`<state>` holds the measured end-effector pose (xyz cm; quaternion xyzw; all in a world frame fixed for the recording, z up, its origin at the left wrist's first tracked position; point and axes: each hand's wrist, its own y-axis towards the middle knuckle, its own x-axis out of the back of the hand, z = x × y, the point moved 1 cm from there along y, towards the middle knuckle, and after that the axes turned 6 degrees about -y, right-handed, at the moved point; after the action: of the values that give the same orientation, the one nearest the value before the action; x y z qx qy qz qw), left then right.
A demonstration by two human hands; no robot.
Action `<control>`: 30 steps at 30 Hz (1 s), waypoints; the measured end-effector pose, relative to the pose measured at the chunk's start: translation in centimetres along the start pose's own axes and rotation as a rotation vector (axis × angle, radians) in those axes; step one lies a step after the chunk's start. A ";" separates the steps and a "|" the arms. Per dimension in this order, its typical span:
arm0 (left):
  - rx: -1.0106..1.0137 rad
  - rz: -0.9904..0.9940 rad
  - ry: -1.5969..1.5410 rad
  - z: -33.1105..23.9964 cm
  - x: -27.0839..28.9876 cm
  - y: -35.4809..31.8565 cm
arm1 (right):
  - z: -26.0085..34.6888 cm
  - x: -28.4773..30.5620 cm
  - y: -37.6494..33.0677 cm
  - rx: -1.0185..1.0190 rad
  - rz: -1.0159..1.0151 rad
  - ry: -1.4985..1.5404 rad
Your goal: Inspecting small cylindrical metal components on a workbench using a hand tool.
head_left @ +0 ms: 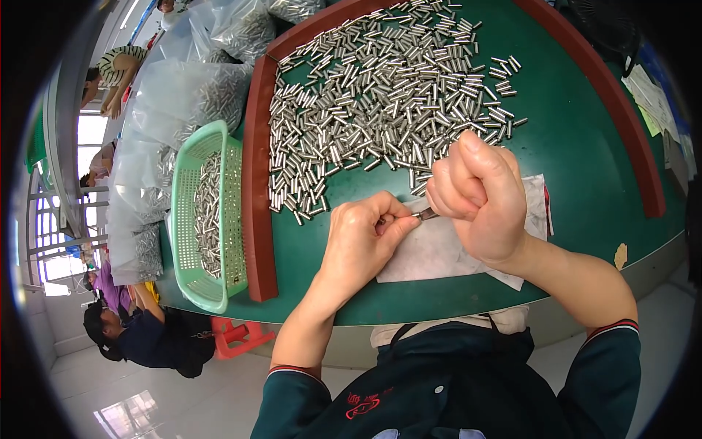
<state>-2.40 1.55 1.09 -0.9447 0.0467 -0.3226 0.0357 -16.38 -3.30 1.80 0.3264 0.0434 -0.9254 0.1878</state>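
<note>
My left hand pinches something small between thumb and fingers, hidden by the fingers. My right hand is closed around a thin metal tool whose tip meets the left fingertips. Both hands hover over a white cloth lying on the green table. Just beyond the hands, a large heap of small shiny metal cylinders is spread over the table top.
A dark red raised rim borders the table. Left of it a light green plastic basket holds more cylinders, with clear plastic bags of parts behind. Other people sit at the left, one in dark clothes. A red stool stands below.
</note>
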 end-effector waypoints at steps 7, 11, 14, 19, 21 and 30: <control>-0.007 -0.032 -0.055 -0.3 0.1 0.2 | -0.4 -0.9 -0.6 0.085 0.035 -0.104; -0.014 -0.024 -0.025 -0.4 0.2 0.2 | -0.7 -0.7 -0.6 0.162 0.105 -0.114; -0.018 -0.030 -0.026 -0.6 0.1 0.2 | -0.6 -0.8 -1.1 0.108 0.074 -0.164; -0.028 -0.052 -0.054 -0.5 -0.4 -0.1 | -0.8 -0.5 -0.8 0.166 0.081 -0.134; -0.030 -0.048 -0.032 -0.3 -0.3 -0.1 | -0.7 -0.1 -0.5 0.035 0.086 0.062; -0.012 -0.049 0.035 -0.8 -0.1 0.0 | 0.5 0.1 0.0 0.027 0.081 -0.001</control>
<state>-2.97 1.53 1.70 -0.9399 0.0260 -0.3397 0.0211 -16.73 -3.41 2.09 0.3297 0.0177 -0.9177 0.2207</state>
